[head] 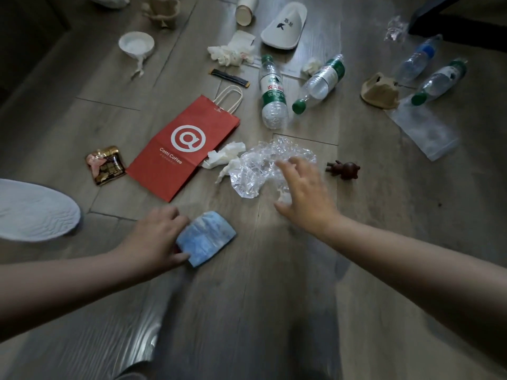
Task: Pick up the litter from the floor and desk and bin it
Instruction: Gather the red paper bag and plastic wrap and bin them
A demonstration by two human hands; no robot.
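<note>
Left hand (153,237): blue pack (205,238) is being pinched, just off the floor (274,311).
Right hand (304,196): fingers are being spread wide over the wrap (263,165), nothing gripped.
Grab tip: wrap is best being bunched from its edge, tissue (223,157) alongside.
Bag (183,149): lying flat, contents hidden.
Bin: not being shown.

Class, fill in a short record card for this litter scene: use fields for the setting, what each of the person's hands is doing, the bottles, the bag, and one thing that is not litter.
setting: wooden floor strewn with litter
left hand: gripping a blue face mask
right hand: open, fingers spread, reaching over crumpled clear plastic
bottles: four clear plastic ones lying on their sides, e.g. green-labelled bottle
bag: red paper bag, flat, printed Cotti Coffee
not litter: small brown bear figure, lying right of the plastic
</note>
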